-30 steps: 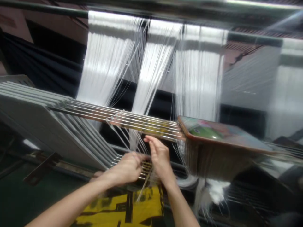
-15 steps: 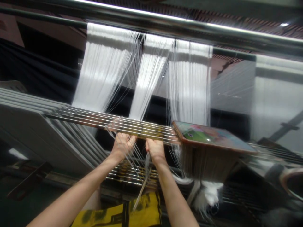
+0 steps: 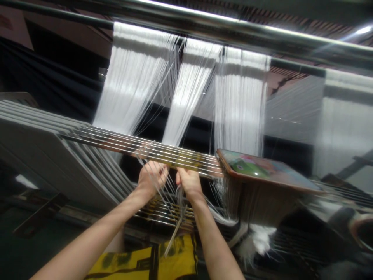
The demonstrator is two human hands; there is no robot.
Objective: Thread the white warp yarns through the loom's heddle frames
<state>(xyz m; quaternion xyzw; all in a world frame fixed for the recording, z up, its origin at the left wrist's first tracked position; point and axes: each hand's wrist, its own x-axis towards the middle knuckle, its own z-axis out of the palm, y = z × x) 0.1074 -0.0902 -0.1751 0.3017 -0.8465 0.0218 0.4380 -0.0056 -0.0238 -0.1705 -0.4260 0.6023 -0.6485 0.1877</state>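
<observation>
My left hand (image 3: pixel 152 177) is closed at the lower edge of a row of thin metal bars (image 3: pixel 186 153), fingers pinched on fine threads. Several pale strands (image 3: pixel 163 194) run down across it. Just to its right, my right hand (image 3: pixel 189 182) is also closed, with a bundle of threads (image 3: pixel 180 200) hanging below its fingers. Behind the bars, a narrow band of white threads (image 3: pixel 182 101) comes down toward both hands. The fingertips are partly hidden, and the fine threads blur together there.
Wider white thread bands (image 3: pixel 132 81) hang from a rod at left and right. A phone-like flat device (image 3: pixel 268 171) lies on the bars at right. Below it is a white thread tuft (image 3: pixel 260 237). A grey slatted panel (image 3: pixel 52 163) stands left; a shiny roller (image 3: pixel 233 29) crosses above.
The view has shifted slightly, moving the thread bands and the device to the right in the picture. My hands have come a little closer together, both still closed under the bars.
</observation>
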